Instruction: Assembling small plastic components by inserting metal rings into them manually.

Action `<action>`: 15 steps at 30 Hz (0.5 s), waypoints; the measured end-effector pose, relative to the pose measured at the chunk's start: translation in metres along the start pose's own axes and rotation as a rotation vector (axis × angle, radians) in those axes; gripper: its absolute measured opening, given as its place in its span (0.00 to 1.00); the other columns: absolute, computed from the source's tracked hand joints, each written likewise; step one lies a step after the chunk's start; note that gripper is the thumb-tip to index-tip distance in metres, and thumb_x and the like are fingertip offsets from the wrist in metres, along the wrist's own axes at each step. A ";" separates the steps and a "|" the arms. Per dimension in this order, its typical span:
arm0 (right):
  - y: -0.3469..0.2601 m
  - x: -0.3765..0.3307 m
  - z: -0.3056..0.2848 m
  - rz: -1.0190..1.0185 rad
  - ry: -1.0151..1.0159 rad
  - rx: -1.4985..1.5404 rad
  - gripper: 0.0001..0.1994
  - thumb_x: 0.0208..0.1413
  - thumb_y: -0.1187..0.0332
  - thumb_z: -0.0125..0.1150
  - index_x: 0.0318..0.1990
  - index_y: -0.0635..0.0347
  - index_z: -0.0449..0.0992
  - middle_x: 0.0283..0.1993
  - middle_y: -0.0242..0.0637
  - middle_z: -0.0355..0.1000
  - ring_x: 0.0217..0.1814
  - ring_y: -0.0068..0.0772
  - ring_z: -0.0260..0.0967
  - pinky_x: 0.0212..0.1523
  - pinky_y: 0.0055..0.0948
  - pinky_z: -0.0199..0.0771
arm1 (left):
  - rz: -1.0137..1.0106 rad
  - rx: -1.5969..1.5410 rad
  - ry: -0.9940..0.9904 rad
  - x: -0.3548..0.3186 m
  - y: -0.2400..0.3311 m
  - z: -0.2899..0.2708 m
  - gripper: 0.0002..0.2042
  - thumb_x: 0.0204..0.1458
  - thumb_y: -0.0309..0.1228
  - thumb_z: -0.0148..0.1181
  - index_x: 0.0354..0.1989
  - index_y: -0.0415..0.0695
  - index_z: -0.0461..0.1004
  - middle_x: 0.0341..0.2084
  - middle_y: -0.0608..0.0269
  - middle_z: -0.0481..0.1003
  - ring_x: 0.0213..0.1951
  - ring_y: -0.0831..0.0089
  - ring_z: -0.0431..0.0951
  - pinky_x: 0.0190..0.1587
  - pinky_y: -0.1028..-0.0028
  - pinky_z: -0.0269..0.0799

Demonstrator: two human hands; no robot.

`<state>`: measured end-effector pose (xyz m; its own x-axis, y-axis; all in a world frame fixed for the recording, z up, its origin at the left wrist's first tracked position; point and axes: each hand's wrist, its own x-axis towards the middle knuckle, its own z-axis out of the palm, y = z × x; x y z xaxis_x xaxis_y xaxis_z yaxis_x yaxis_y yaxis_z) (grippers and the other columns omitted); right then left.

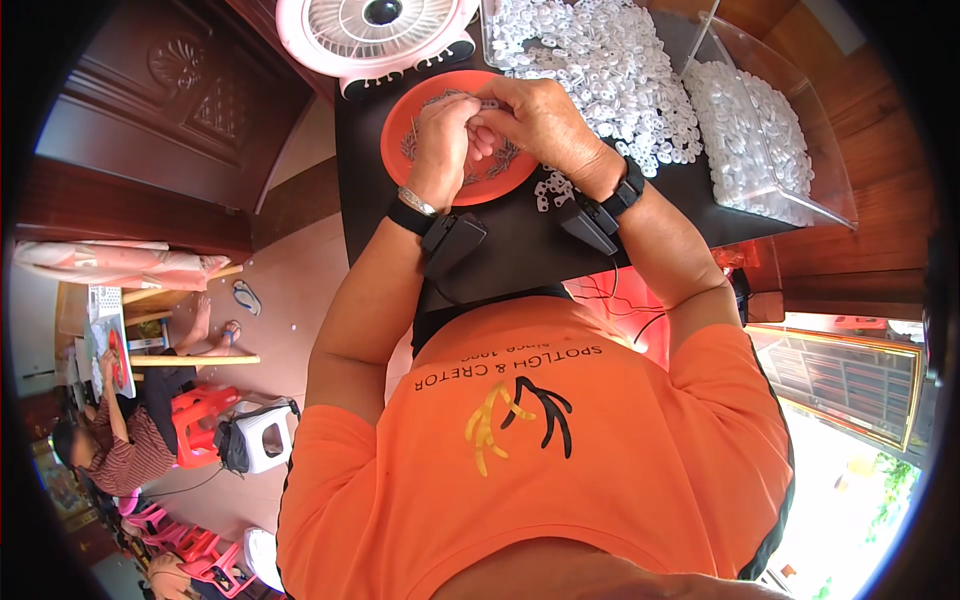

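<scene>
Both my hands are over a round orange plate (400,100) that holds many thin grey metal pins, which look like small nails (497,163). My left hand (443,140) has its fingers curled inward, close to my right hand. My right hand (548,118) bends over with thumb and fingers pressed together, meeting the left fingertips. Whatever lies between the fingers is too small and hidden to make out. Several small white plastic pieces with holes (551,188) lie on the dark table by the plate's right edge, below my right wrist.
A large heap of white plastic pieces (600,70) spreads to the right of the plate, beside a clear box (775,185) filled with more. A pink fan (383,60) stands at the back left. Far left, another person (130,445) sits at a table.
</scene>
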<state>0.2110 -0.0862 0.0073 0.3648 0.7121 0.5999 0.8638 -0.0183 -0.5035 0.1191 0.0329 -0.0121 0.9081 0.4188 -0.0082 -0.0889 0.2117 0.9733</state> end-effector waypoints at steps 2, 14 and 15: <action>-0.002 0.000 -0.002 -0.013 0.001 -0.024 0.09 0.45 0.65 0.61 0.31 0.60 0.75 0.23 0.42 0.72 0.25 0.45 0.72 0.28 0.35 0.73 | -0.009 0.030 -0.008 -0.002 0.002 0.001 0.12 0.54 0.33 0.43 0.25 0.40 0.70 0.15 0.63 0.71 0.16 0.78 0.70 0.18 0.82 0.61; -0.017 0.009 -0.027 -0.068 0.079 -0.196 0.09 0.44 0.64 0.61 0.31 0.58 0.76 0.26 0.43 0.73 0.27 0.46 0.72 0.29 0.37 0.73 | 0.097 -0.038 0.035 0.001 0.002 0.005 0.12 0.52 0.33 0.46 0.27 0.38 0.73 0.16 0.62 0.72 0.15 0.77 0.69 0.17 0.81 0.63; -0.017 0.011 -0.036 -0.031 0.146 -0.239 0.09 0.45 0.63 0.61 0.32 0.56 0.77 0.27 0.42 0.74 0.28 0.47 0.72 0.30 0.38 0.72 | 0.067 0.000 0.015 0.000 0.005 0.001 0.13 0.52 0.34 0.46 0.26 0.38 0.73 0.16 0.63 0.71 0.16 0.77 0.69 0.18 0.81 0.61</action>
<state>0.2123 -0.1033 0.0449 0.3680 0.6067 0.7046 0.9265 -0.1751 -0.3331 0.1186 0.0332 -0.0075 0.8940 0.4448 0.0534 -0.1488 0.1826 0.9719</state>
